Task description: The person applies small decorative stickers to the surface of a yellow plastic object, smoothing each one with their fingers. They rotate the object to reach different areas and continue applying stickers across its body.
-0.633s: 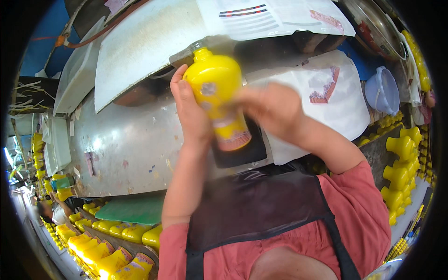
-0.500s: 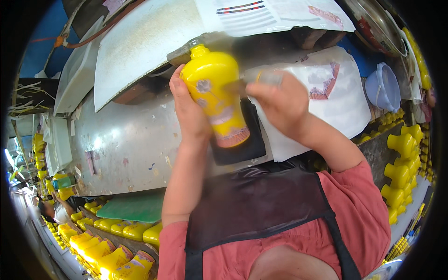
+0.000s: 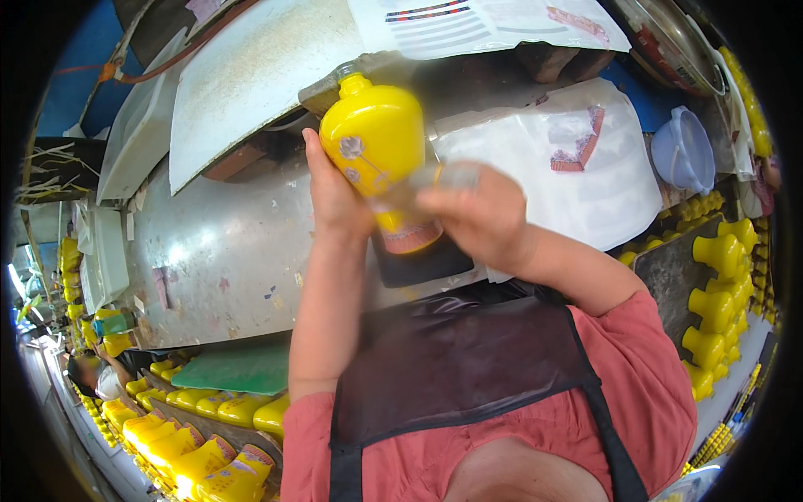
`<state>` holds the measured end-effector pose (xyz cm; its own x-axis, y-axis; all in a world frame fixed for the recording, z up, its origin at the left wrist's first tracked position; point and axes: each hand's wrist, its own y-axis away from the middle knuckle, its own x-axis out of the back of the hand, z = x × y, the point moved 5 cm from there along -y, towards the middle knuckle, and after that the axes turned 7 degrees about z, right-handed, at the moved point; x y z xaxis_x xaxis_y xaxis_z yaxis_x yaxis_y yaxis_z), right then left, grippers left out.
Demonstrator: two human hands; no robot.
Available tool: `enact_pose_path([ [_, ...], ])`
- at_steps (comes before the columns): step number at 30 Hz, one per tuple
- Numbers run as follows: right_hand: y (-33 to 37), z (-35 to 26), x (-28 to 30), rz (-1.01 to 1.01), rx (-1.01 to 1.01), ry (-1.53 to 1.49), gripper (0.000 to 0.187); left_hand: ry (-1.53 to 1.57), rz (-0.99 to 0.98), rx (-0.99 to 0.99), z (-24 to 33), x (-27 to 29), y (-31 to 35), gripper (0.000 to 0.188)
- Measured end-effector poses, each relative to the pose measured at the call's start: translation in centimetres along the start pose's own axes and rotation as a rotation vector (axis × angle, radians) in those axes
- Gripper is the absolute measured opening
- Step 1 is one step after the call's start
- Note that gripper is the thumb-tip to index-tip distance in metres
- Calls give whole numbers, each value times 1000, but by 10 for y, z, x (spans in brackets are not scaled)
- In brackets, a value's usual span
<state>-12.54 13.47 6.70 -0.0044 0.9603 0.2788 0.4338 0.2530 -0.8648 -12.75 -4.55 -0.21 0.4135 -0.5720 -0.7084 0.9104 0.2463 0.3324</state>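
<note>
A glossy yellow bottle (image 3: 381, 125), narrow at the neck and wide at the shoulder, leans with its neck away from me. Its lower end is over a black pad (image 3: 431, 271). Grey-purple flowers and a pink patterned band decorate its surface. My left hand (image 3: 339, 192) is closed against its left side, holding it. Across its lower body, my right hand (image 3: 485, 217) grips a flat scraper-like tool (image 3: 456, 176). Motion smears the tool, leaving its exact kind unclear; its blade end lies over the flower design.
Right of the bottle lies a white sheet (image 3: 535, 197) bearing a pink patterned decal (image 3: 579, 149). A lilac bucket (image 3: 682, 152) stands beyond it. Yellow bottles (image 3: 188, 443) line boards at lower left, and more (image 3: 715, 309) stand at right. Another person (image 3: 100, 375) is at far left.
My right hand and the tool have moved down and left, from the bottle's right side onto its lower body. The bottle stays in my left hand, shifted slightly.
</note>
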Motion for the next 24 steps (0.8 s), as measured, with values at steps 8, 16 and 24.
enact_pose_path([
  [8, -9, 8, 2, 12, -100, 168, 27, -77, 34, -181, 31, -11, 29, 73],
  [16, -5, -10, 1, -96, -61, 318, 32, -127, -66, -197, 21, -20, 34, 77],
  [24, -15, -41, -24, -411, 309, 152, 38, -444, 23, -344, 22, -18, 47, 82],
])
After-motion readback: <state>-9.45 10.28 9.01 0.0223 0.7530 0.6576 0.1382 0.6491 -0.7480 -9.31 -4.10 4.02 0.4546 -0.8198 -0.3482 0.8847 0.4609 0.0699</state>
